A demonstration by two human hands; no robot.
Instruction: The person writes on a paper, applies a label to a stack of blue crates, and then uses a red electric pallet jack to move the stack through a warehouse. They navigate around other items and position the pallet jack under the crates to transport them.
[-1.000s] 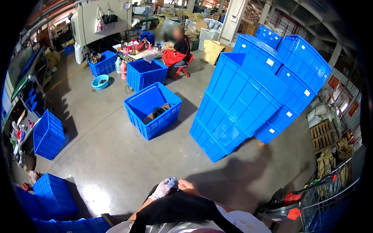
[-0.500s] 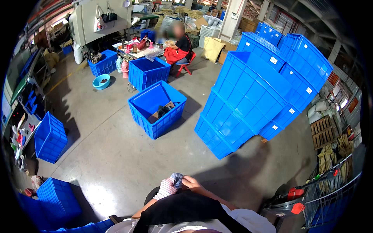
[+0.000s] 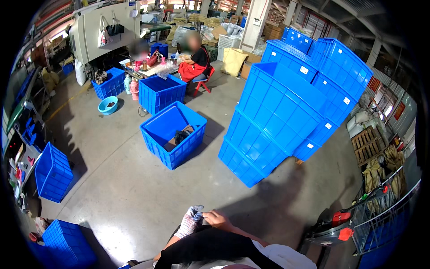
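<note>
My left hand (image 3: 190, 222) wears a knitted glove (image 3: 185, 228), pale with pinkish stripes at the wrist and bluish-grey at the fingers. It is held in front of my body, its fingers loosely stretched out and holding nothing that shows. Bare, my right hand (image 3: 218, 220) comes in from the other side, its thumb and fingertips pinched at the edge of the glove's fingers. Below both hands lies the dark front of my clothing (image 3: 201, 249), over white sleeves.
Ahead stands a blue crate (image 3: 172, 145) with dark items inside. Tall stacked blue crates (image 3: 273, 116) rise to the right. More crates (image 3: 53, 172) line the left. A person (image 3: 195, 62) sits at a cluttered table. A red-and-black handled machine (image 3: 333, 228) stands lower right.
My hands have shifted slightly left and down in view; the right fingers now pinch nearer the glove's side. The surroundings have shifted left, with nearby crates lower in view.
</note>
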